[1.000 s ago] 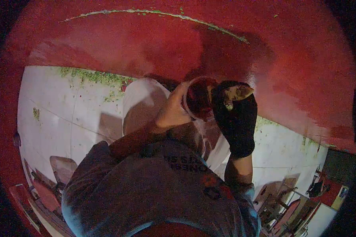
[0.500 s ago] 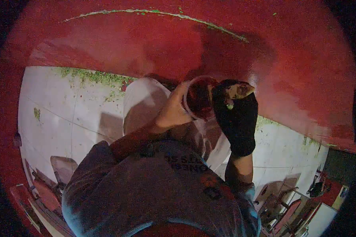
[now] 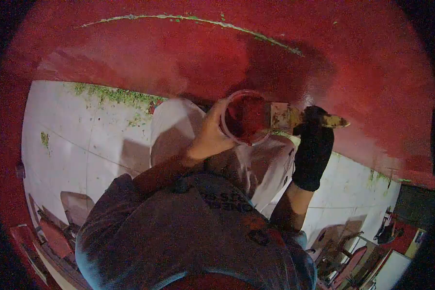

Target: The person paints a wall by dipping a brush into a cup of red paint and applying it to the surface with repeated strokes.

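A clear tub of red paint sits in my bare left hand, whose fingers wrap round its near side. Its open mouth faces up toward me. My right hand, in a black glove, is closed round the handle of a flat paintbrush. The brush lies level, its worn, paint-stained metal band close to the tub's right rim. The handle's yellowish end sticks out to the right past the glove. The bristle tips overlap the rim in this view.
Ahead stands a red wall with darker, wet-looking patches and a pale crack. Light floor with green specks runs along its base. Behind me are chairs at left and more furniture at right.
My right hand has moved right, away from over the tub, turning the paintbrush so its metal band and handle now show. My left hand and the tub have barely moved.
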`<state>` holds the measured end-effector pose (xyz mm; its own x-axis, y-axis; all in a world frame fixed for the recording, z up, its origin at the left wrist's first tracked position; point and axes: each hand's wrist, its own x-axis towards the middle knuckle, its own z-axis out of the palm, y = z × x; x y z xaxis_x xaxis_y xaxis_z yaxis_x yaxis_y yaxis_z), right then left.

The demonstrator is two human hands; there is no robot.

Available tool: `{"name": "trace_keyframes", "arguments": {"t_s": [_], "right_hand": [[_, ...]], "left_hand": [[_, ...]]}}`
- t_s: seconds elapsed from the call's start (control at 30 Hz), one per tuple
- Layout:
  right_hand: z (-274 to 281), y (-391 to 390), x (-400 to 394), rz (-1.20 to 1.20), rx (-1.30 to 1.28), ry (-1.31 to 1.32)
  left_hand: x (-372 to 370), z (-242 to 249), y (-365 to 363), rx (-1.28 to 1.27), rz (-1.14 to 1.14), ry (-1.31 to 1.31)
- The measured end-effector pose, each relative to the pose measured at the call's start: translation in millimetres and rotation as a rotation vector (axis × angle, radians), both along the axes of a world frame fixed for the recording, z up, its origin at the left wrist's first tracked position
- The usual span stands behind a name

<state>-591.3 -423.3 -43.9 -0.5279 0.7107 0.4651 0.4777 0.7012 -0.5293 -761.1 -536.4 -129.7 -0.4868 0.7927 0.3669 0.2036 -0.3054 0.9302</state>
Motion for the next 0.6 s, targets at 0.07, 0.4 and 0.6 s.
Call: {"name": "trace_keyframes", "arguments": {"t_s": [0.07, 0.4, 0.6], "right_hand": [[-3.3, 1.0, 3.6, 0.012, 0.169, -0.149], [-16.6, -3.8, 2.4, -0.012, -0.051, -0.026], [-4.4, -1.0, 0.9, 0.0, 0.268, -0.252]], "left_hand": [[-0.4, 3.7, -0.9, -0.02, 0.03, 0.02], [-2.5, 2.9, 6.3, -0.007, 0.038, 0.011], [-8.8, 12.0, 11.4, -0.03, 0.033, 0.061]]}}
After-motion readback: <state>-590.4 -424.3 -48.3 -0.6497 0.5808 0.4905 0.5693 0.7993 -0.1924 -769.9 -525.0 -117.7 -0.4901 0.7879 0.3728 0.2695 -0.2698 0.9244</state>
